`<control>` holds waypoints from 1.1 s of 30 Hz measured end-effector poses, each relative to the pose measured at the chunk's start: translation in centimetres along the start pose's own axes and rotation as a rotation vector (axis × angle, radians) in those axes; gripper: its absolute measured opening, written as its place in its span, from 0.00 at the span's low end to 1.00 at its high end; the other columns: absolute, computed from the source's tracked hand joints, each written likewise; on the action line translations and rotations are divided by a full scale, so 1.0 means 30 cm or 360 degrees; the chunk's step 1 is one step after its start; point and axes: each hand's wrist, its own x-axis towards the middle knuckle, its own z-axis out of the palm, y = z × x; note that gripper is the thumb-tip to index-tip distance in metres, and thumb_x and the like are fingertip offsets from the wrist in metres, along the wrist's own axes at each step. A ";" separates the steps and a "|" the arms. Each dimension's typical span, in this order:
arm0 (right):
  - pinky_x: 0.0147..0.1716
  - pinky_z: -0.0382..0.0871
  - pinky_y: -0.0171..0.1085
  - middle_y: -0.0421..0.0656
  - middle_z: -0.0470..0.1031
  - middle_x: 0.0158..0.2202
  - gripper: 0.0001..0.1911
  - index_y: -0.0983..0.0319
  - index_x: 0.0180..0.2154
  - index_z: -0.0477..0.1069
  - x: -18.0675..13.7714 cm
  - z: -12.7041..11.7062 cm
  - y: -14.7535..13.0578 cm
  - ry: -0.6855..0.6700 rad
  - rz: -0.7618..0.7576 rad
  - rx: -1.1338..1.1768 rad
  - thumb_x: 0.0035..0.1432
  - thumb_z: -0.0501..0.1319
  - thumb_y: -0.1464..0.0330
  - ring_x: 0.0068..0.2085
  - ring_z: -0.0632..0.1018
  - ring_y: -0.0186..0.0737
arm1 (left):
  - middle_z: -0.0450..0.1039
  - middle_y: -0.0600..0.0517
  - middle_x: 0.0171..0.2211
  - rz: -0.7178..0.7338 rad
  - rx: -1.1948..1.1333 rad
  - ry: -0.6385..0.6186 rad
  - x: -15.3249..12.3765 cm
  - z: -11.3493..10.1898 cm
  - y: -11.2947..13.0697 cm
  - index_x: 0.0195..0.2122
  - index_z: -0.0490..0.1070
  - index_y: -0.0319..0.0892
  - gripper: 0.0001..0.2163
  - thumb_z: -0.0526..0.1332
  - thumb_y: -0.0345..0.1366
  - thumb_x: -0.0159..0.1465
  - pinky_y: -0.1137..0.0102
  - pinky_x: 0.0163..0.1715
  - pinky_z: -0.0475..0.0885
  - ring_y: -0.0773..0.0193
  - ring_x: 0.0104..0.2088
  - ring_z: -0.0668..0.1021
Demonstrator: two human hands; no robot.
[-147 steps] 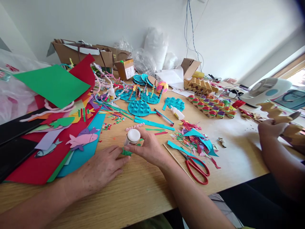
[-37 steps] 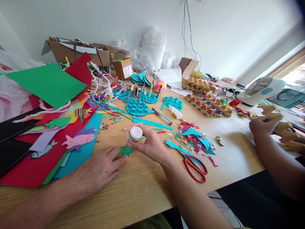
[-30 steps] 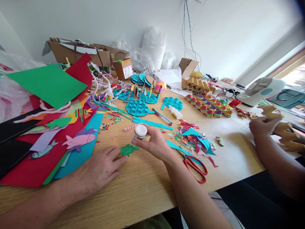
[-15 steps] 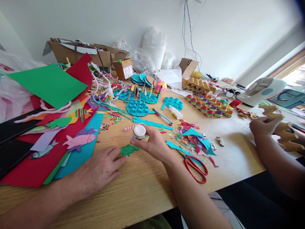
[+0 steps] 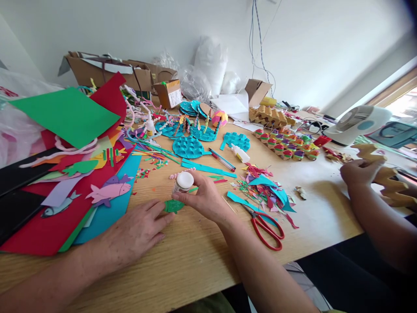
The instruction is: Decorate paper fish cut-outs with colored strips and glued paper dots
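Wooden tabletop (image 5: 192, 261): your left hand (image 5: 141, 226), loosely open, touches the green fish (image 5: 173, 206); your right hand (image 5: 207, 198) grips a jar (image 5: 184, 180) at its right end.

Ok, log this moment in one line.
left hand: touching green fish | right hand: holding white-capped jar | scissors: on table

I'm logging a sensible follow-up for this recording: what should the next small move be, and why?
I'd suggest the right hand lift the white-capped jar aside: jar and hand appear to hide one end of the green cutout, so its full outline can't be checked. The left hand, fingertips at the other end, could probably steady it.
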 end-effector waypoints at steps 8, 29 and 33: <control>0.36 0.63 0.35 0.39 0.72 0.33 0.11 0.62 0.34 0.70 0.000 0.023 0.001 -0.0032 -0.0072 0.0047 0.46 0.65 0.65 0.36 0.71 0.37 | 0.67 0.46 0.43 -0.0013 -0.0035 -0.0050 0.003 -0.007 0.001 0.46 0.66 0.43 0.12 0.51 0.35 0.63 0.61 0.41 0.69 0.55 0.44 0.70; 0.32 0.62 0.33 0.38 0.70 0.29 0.07 0.63 0.28 0.68 -0.021 -0.036 -0.017 -0.0103 -0.0028 -0.0006 0.48 0.64 0.67 0.31 0.69 0.34 | 0.66 0.47 0.39 -0.0036 -0.0079 -0.0078 0.001 -0.012 0.002 0.46 0.66 0.44 0.12 0.52 0.34 0.62 0.61 0.39 0.68 0.56 0.41 0.70; 0.30 0.62 0.32 0.38 0.69 0.28 0.08 0.63 0.29 0.68 -0.025 -0.035 -0.019 -0.0177 -0.0054 0.0043 0.47 0.64 0.66 0.31 0.70 0.34 | 0.66 0.47 0.40 -0.0026 -0.0099 -0.0110 0.001 -0.017 0.003 0.45 0.66 0.43 0.12 0.52 0.35 0.62 0.61 0.39 0.68 0.56 0.41 0.70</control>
